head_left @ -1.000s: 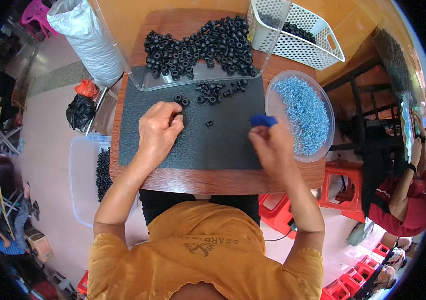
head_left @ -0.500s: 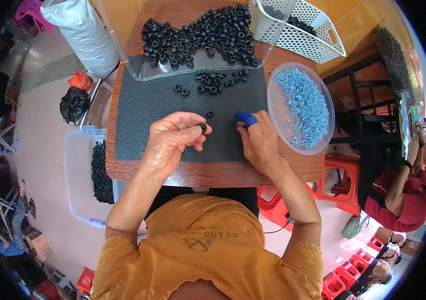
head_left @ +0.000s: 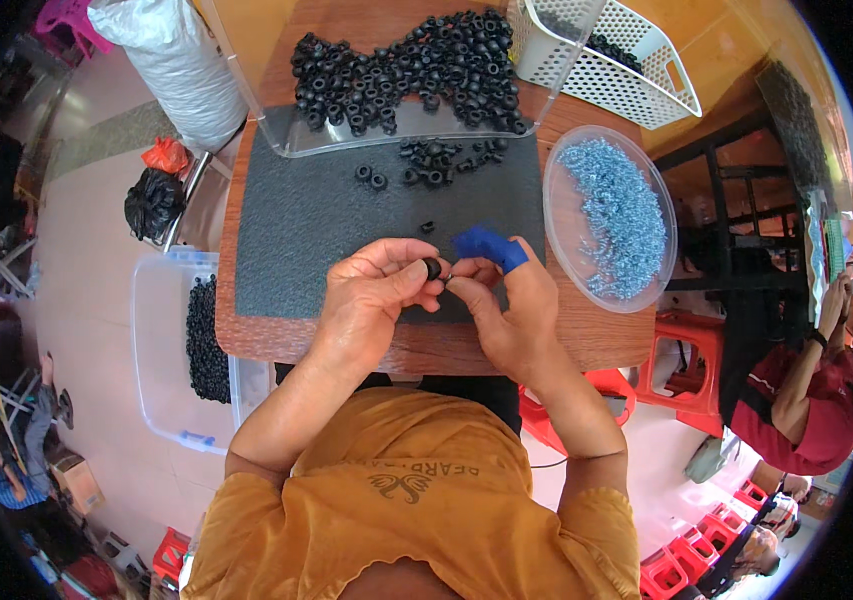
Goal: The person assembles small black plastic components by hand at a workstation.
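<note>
My left hand (head_left: 371,295) pinches a small round black rubber-like cap (head_left: 433,268) between thumb and fingers, over the dark mat. My right hand (head_left: 516,305), with a blue covering (head_left: 487,247) on a finger, is closed in a pinch right beside that cap. Whatever its fingertips hold is too small to make out. One loose black piece (head_left: 427,227) lies on the mat (head_left: 296,230) just beyond my hands. Farther back, several more black pieces (head_left: 428,172) are scattered. A clear plastic container (head_left: 296,152) at the far side holds a heap of black caps (head_left: 401,75).
To the right, a round clear tray (head_left: 553,215) holds small bluish pieces (head_left: 614,215). A white perforated basket (head_left: 636,85) stands behind it. At left are a clear bin (head_left: 161,350) with black pieces, a white sack (head_left: 181,80) and a black bag (head_left: 154,200). Red stools (head_left: 688,365) stand at right.
My hands have come together: the left moved right with the black cap, and the right moved left until its fingertips met the cap. The view shifted slightly.
</note>
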`<state>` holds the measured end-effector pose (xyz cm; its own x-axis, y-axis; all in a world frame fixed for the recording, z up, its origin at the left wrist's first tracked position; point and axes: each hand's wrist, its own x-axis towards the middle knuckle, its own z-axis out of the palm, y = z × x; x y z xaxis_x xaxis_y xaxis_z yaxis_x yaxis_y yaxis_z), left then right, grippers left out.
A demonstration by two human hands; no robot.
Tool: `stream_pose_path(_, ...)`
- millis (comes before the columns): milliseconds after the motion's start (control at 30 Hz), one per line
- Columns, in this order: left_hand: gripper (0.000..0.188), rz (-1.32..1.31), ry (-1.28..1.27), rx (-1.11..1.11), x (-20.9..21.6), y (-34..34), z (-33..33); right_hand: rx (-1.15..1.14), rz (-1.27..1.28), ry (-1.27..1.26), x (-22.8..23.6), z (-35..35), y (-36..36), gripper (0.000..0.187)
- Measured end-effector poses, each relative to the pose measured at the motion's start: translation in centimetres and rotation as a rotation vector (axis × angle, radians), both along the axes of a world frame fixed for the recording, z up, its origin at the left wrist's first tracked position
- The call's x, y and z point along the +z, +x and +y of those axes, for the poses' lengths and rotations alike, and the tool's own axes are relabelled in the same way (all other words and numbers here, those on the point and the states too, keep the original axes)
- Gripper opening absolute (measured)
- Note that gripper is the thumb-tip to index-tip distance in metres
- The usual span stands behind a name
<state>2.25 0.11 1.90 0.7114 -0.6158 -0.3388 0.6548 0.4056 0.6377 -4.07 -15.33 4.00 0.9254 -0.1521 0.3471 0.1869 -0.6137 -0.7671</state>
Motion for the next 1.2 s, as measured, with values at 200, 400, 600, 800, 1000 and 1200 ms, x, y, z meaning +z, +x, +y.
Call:
stream_pose_path(200, 0.016, -0.012, 0.01, 0.151, -0.8, -1.2, -1.2, -0.062, -0.055, -0.078, -0.4, 1.1, 0.3, 0.032)
stream_pose_path(400, 0.015, 0.006, -0.018, 0.192, -1.1, -1.7, -1.1, -0.026, -0.095, -0.175, -0.4, 1.5, 0.3, 0.036)
stream_pose_path(600, 0.017, 0.005, -0.058, 0.195, -1.4, -1.8, -0.9, -0.011, -0.094, -0.152, -0.1, 1.8, 0.1, 0.039)
stream_pose_path(800, 0.018, 0.009, -0.11, 0.165, -0.6, -1.9, -0.7, 0.001, -0.118, -0.134, -0.2, 2.0, 0.0, 0.04)
stream_pose_path(1000, 0.018, -0.064, -0.067, 0.099, -0.5, -2.4, -0.3, -0.018, -0.054, -0.084, 0.3, 2.2, -0.2, 0.039)
stream_pose_path(1200, 0.019, -0.148, 0.044, 0.023, -1.4, -2.9, 1.1, -0.009, 0.196, 0.248, 0.9, 1.6, -0.6, 0.035)
